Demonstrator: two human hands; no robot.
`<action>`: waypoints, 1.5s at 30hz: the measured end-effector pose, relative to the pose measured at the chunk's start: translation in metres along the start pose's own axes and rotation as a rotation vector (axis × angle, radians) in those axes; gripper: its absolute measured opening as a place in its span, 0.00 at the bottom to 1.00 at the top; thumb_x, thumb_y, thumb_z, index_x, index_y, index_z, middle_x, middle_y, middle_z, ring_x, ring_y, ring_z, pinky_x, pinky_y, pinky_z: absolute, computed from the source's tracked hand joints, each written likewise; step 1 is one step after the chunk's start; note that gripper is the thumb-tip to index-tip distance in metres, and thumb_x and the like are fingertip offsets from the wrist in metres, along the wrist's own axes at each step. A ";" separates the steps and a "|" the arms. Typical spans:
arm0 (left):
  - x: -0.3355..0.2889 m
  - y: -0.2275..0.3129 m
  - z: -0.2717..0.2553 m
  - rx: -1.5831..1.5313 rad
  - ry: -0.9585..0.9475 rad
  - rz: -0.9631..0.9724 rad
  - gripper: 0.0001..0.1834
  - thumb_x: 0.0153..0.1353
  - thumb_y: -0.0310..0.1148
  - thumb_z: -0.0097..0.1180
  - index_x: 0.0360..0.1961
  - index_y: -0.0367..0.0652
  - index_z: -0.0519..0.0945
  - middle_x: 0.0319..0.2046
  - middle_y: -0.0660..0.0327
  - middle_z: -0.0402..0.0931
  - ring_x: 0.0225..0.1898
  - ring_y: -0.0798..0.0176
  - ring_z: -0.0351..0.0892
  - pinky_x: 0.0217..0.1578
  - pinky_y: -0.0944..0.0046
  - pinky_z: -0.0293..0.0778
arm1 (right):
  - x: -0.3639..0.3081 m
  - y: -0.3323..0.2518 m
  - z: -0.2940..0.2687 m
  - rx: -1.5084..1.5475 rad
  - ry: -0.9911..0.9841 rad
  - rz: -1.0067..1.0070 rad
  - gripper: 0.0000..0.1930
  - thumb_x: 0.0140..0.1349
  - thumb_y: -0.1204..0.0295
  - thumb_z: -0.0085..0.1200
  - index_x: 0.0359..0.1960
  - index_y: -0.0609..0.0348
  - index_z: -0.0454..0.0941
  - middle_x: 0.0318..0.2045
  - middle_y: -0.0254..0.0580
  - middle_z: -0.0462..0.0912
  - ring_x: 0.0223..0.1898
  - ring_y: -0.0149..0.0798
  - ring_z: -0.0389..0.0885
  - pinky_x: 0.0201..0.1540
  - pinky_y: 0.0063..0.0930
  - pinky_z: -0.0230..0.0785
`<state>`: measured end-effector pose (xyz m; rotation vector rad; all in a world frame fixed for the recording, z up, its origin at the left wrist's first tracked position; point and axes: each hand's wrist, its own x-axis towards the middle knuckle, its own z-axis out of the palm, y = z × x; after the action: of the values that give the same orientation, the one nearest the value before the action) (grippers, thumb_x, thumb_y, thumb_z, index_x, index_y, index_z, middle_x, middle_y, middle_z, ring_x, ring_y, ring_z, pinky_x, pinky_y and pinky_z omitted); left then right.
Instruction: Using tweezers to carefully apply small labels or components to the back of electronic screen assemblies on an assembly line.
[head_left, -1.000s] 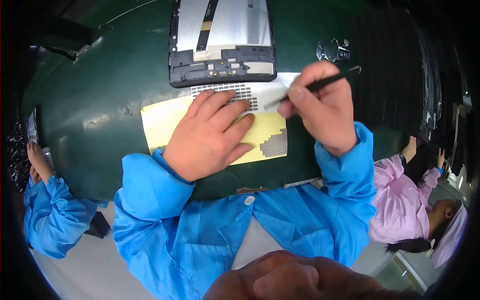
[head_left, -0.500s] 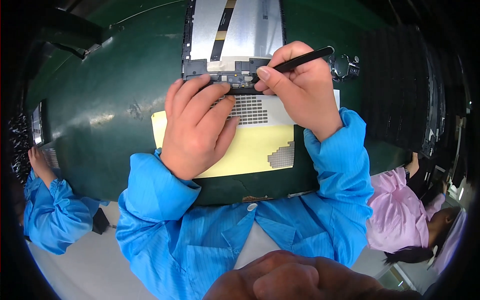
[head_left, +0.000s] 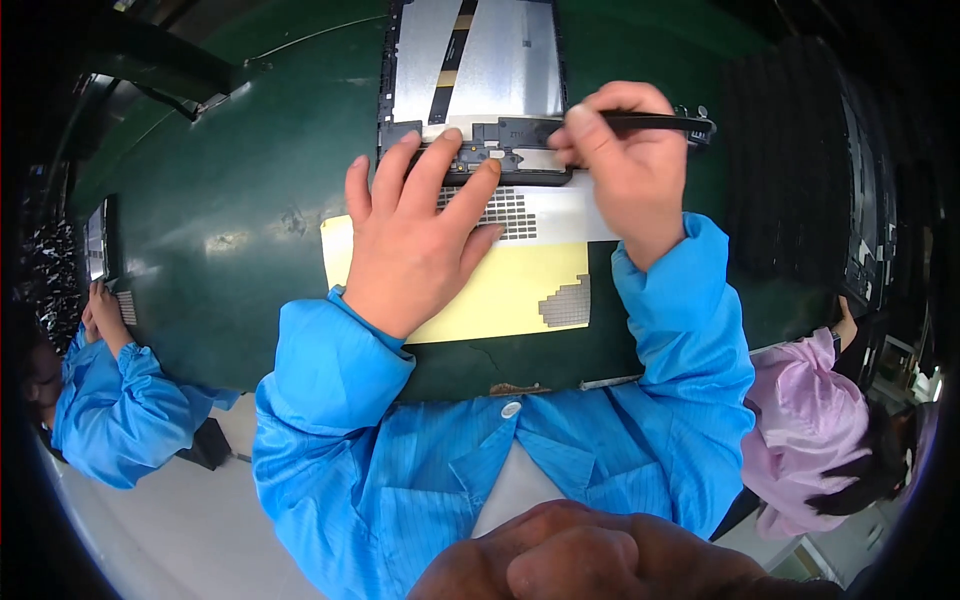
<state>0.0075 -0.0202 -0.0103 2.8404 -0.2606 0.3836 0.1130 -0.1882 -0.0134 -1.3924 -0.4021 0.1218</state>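
An open tablet-like device [head_left: 500,75] with a silver metal back and a dark flat ribbon cable [head_left: 452,65] lies in front of me. My left hand [head_left: 410,245] spreads its fingers over the device's near edge, fingertips touching the black frame and small board parts. My right hand [head_left: 635,165] pinches black tweezers [head_left: 670,123] at the device's near right corner; the tips are hidden behind the fingers. Beneath my left hand lie a white sheet [head_left: 562,215] with rows of small dark grey stickers and a yellow sheet [head_left: 480,290] with a patch of grey pieces.
The green tabletop [head_left: 230,280] has worn patches. Tall black stacked trays [head_left: 785,190] stand at the right, with a small metal-and-black object partly behind the tweezers. A co-worker in blue [head_left: 125,410] sits at the left, another in pink [head_left: 810,420] at the right.
My right hand has shifted slightly right along the device's near edge, and the tweezers now lie flatter. My left fingers have spread more, uncovering part of the board.
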 end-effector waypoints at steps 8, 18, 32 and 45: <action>0.010 -0.041 0.008 -0.727 0.182 -0.357 0.26 0.54 0.31 0.59 0.53 0.32 0.68 0.49 0.45 0.69 0.47 0.48 0.71 0.48 0.56 0.67 | 0.006 0.020 -0.007 -0.657 0.038 -0.258 0.06 0.64 0.73 0.47 0.38 0.62 0.71 0.29 0.44 0.76 0.32 0.37 0.75 0.36 0.28 0.68; 0.014 -0.036 -0.010 -1.705 0.148 -0.743 0.21 0.64 0.27 0.47 0.55 0.26 0.62 0.44 0.52 0.73 0.44 0.60 0.75 0.47 0.62 0.72 | -0.004 0.015 0.000 -0.319 0.086 -0.267 0.05 0.60 0.75 0.52 0.34 0.64 0.71 0.25 0.42 0.76 0.27 0.35 0.75 0.33 0.26 0.68; -0.197 -0.083 -0.045 -1.390 0.915 -0.846 0.29 0.65 0.31 0.46 0.65 0.44 0.52 0.56 0.49 0.64 0.52 0.51 0.70 0.52 0.54 0.69 | -0.015 -0.001 -0.012 -0.419 -0.412 -0.183 0.09 0.64 0.68 0.49 0.38 0.61 0.70 0.29 0.51 0.77 0.30 0.52 0.76 0.33 0.37 0.68; -0.207 -0.220 -0.059 -0.382 0.715 -1.410 0.26 0.55 0.37 0.56 0.50 0.27 0.68 0.47 0.49 0.72 0.43 0.59 0.74 0.41 0.58 0.72 | -0.101 -0.099 -0.122 -0.989 -0.045 -0.919 0.15 0.47 0.77 0.55 0.38 0.59 0.71 0.34 0.49 0.78 0.38 0.49 0.79 0.42 0.37 0.74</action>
<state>-0.1565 0.2346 -0.0657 1.7048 1.4731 0.7827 0.0465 -0.3523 0.0468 -2.0041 -1.2008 -0.9110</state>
